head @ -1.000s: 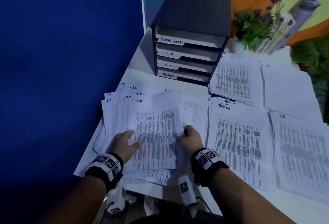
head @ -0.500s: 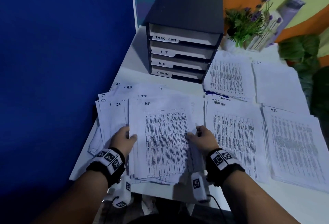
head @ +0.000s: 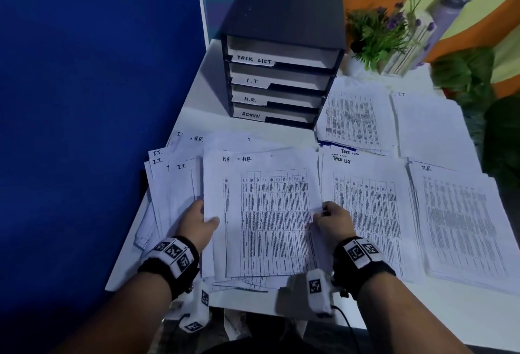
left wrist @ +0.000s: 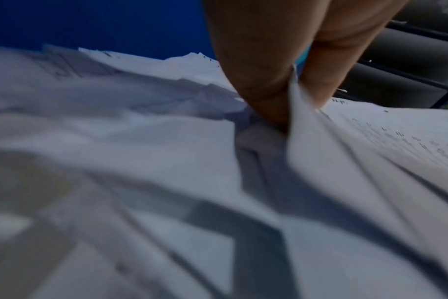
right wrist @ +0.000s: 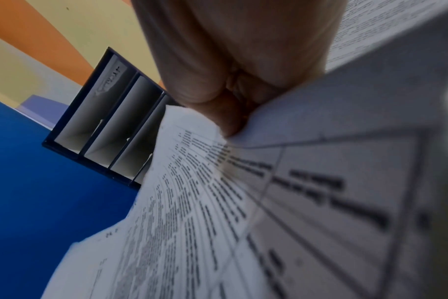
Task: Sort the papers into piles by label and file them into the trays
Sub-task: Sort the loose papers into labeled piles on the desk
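A sheaf of H.R. papers (head: 270, 213) lies on top of the unsorted heap (head: 168, 182) at the table's front left. My left hand (head: 197, 221) pinches the sheaf's left edge, thumb on top (left wrist: 317, 81). My right hand (head: 332, 221) pinches its right edge (right wrist: 218, 113). The black tray unit (head: 281, 52) stands behind, with shelves labelled TASK LIST, I.T, H.R. and ADMIN. Sorted piles lie to the right: TASK LIST (head: 365, 213), H.R. (head: 461, 227), I.T (head: 430, 123) and one more (head: 354, 117).
A blue partition (head: 84, 100) borders the table on the left. A potted plant with purple flowers (head: 380, 33) and a grey bottle (head: 447, 10) stand behind the piles. Green foliage (head: 478, 86) sits at the far right. The white table's front edge (head: 253, 303) is near my wrists.
The top sheets were squared up and shifted right; an H.R. sheet now lies on top. Both hands moved apart to the sheaf's side edges. The head view swung slightly left.
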Motion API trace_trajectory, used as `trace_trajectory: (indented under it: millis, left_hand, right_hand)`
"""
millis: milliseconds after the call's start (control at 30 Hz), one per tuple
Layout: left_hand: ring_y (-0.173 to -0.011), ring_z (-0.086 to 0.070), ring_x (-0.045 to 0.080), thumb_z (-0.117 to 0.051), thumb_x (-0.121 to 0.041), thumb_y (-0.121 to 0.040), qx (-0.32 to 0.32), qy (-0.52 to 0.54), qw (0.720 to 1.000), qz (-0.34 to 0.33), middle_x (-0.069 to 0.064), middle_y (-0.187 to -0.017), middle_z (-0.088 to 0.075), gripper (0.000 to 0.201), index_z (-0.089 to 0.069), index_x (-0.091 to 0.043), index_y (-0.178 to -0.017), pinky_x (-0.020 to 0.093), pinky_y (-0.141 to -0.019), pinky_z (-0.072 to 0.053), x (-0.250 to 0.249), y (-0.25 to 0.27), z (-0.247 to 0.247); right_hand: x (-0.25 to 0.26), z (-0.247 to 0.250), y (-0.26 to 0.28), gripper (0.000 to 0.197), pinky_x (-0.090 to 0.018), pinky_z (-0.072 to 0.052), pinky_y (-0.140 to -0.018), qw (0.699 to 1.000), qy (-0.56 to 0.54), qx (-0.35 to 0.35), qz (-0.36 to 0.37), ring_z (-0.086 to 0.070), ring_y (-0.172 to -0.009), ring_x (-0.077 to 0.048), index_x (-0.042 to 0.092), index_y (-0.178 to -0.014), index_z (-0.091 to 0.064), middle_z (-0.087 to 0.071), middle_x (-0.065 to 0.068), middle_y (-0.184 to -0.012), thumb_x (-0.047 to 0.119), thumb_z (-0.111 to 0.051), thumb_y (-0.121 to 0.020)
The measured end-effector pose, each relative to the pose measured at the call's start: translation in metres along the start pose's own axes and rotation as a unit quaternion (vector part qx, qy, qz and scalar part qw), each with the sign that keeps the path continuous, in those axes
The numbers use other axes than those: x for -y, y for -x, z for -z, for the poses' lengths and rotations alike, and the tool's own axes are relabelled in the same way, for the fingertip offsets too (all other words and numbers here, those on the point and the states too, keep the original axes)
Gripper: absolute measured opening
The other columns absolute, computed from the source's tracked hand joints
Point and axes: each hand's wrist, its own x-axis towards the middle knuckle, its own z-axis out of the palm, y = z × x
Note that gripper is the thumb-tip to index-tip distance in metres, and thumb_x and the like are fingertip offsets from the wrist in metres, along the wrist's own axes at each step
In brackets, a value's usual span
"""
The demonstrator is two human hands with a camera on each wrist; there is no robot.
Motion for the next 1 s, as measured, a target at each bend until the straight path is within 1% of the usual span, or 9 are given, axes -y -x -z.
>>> trace_trajectory:
  millis: [133,367,400,500,533,667,733,867,1000]
  left_hand:
    - [-0.096,-0.065,0.018,-0.067,-0.005,-0.086,-0.003,0.035,0.999,0.002,-0.004,-0.101,-0.068,0.029,-0.058,-0.017,-0.111,0.031,-0.089,-0.049,-0.003,0.004,-0.002]
    - [-0.088,-0.061,0.018,-0.066,-0.014,-0.09,-0.07,0.063,0.996,-0.002,-0.001,-0.095,-0.067,0.013,-0.063,-0.016,-0.103,0.026,-0.081,-0.042,-0.007,0.008,0.005]
    - [-0.088,-0.061,0.019,-0.066,-0.013,-0.09,-0.078,0.062,0.995,-0.003,0.0,-0.094,-0.067,0.014,-0.064,-0.014,-0.104,0.026,-0.08,-0.042,-0.008,0.009,0.006]
    - [-0.093,-0.064,0.023,-0.067,-0.012,-0.089,-0.095,0.065,0.993,0.006,0.002,-0.095,-0.069,0.018,-0.065,-0.011,-0.107,0.028,-0.082,-0.043,-0.006,0.006,0.01]
    - [-0.093,-0.064,0.023,-0.067,-0.011,-0.089,-0.098,0.067,0.993,0.006,0.003,-0.095,-0.069,0.019,-0.066,-0.01,-0.108,0.028,-0.082,-0.044,-0.007,0.006,0.011]
    - [-0.089,-0.063,0.021,-0.069,-0.01,-0.087,-0.099,0.068,0.993,0.0,0.004,-0.095,-0.068,0.022,-0.066,-0.009,-0.109,0.026,-0.079,-0.042,-0.014,0.011,0.009]
    - [-0.087,-0.063,0.02,-0.072,-0.012,-0.085,-0.094,0.066,0.993,0.001,0.002,-0.094,-0.068,0.022,-0.065,-0.01,-0.106,0.027,-0.08,-0.044,-0.018,0.013,0.007]
    - [-0.092,-0.064,0.02,-0.077,-0.023,-0.081,-0.097,0.058,0.994,0.005,-0.001,-0.097,-0.069,0.03,-0.065,-0.014,-0.106,0.031,-0.09,-0.049,-0.018,0.013,0.002]
    - [-0.1,-0.063,0.022,-0.061,-0.02,-0.093,-0.101,0.073,0.992,-0.024,0.0,-0.105,-0.068,0.019,-0.062,-0.014,-0.111,0.029,-0.088,-0.046,-0.016,0.012,-0.004]
  right_hand:
    - [0.01,0.001,0.008,0.01,-0.05,-0.06,-0.065,0.996,-0.081,0.028,-0.026,-0.07,-0.066,-0.032,0.014,-0.081,-0.067,-0.072,-0.011,-0.075,0.023,-0.067,-0.085]
    - [0.008,0.013,0.005,0.008,-0.062,-0.056,-0.068,0.987,-0.149,0.025,-0.05,-0.062,-0.069,-0.034,0.009,-0.088,-0.061,-0.063,-0.014,-0.08,0.002,-0.058,-0.09]
    - [0.006,0.014,0.004,0.009,-0.06,-0.057,-0.067,0.986,-0.154,0.026,-0.05,-0.062,-0.068,-0.032,0.009,-0.09,-0.062,-0.063,-0.015,-0.081,0.001,-0.057,-0.09]
    - [0.002,0.02,0.005,0.019,-0.034,-0.057,-0.05,0.982,-0.178,0.015,-0.052,-0.061,-0.053,-0.021,0.011,-0.097,-0.064,-0.066,-0.016,-0.085,-0.004,-0.056,-0.089]
    - [0.001,0.02,0.005,0.021,-0.032,-0.056,-0.049,0.981,-0.187,0.013,-0.055,-0.061,-0.052,-0.02,0.012,-0.096,-0.064,-0.066,-0.017,-0.086,-0.006,-0.056,-0.088]
    - [-0.002,0.021,0.005,0.027,-0.062,-0.056,-0.071,0.975,-0.212,0.019,-0.064,-0.063,-0.067,-0.033,0.019,-0.086,-0.065,-0.069,-0.018,-0.083,-0.007,-0.056,-0.083]
    - [0.0,0.02,0.005,0.029,-0.063,-0.055,-0.073,0.972,-0.219,0.027,-0.077,-0.062,-0.067,-0.033,0.02,-0.084,-0.066,-0.068,-0.013,-0.076,-0.007,-0.057,-0.081]
    - [0.007,0.018,0.006,0.028,-0.052,-0.055,-0.074,0.968,-0.237,0.05,-0.07,-0.06,-0.075,-0.032,0.01,-0.098,-0.063,-0.066,-0.017,-0.087,-0.012,-0.058,-0.082]
    - [0.006,0.016,0.006,0.031,-0.055,-0.053,-0.073,0.97,-0.227,0.051,-0.073,-0.053,-0.068,-0.03,0.018,-0.091,-0.062,-0.058,-0.016,-0.074,-0.011,-0.052,-0.087]
